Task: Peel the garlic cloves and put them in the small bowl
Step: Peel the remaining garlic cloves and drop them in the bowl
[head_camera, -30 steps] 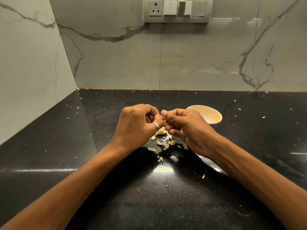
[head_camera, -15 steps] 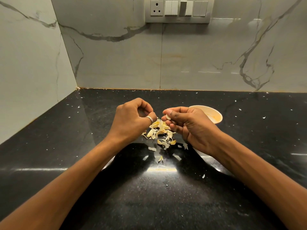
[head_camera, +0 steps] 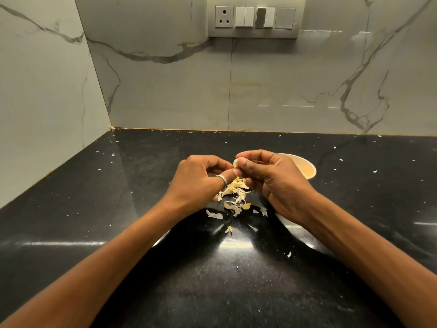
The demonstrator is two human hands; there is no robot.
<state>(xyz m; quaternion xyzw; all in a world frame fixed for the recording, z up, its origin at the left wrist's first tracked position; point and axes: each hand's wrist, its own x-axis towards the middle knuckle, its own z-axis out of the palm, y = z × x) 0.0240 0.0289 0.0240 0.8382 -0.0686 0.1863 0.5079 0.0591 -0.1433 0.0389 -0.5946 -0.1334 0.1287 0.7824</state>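
My right hand [head_camera: 274,183] pinches a pale garlic clove [head_camera: 236,162] between thumb and fingertips, just above the counter. My left hand [head_camera: 198,183], with a ring on one finger, is curled beside it, its thumb tip touching the right hand's fingers below the clove; I cannot tell whether it holds a piece of skin. A pile of garlic peels [head_camera: 234,197] lies on the counter beneath both hands. The small bowl [head_camera: 305,165] stands behind the right hand, partly hidden by it; its inside looks yellowish.
Black speckled countertop [head_camera: 118,221] meets marble walls at the back and left, forming a corner. A socket and switch panel [head_camera: 254,17] sits on the back wall. Small peel flakes are scattered across the counter.
My hands pulled apart half a second ago and have come back together. The right hand has lifted slightly with the clove now showing at its fingertips.
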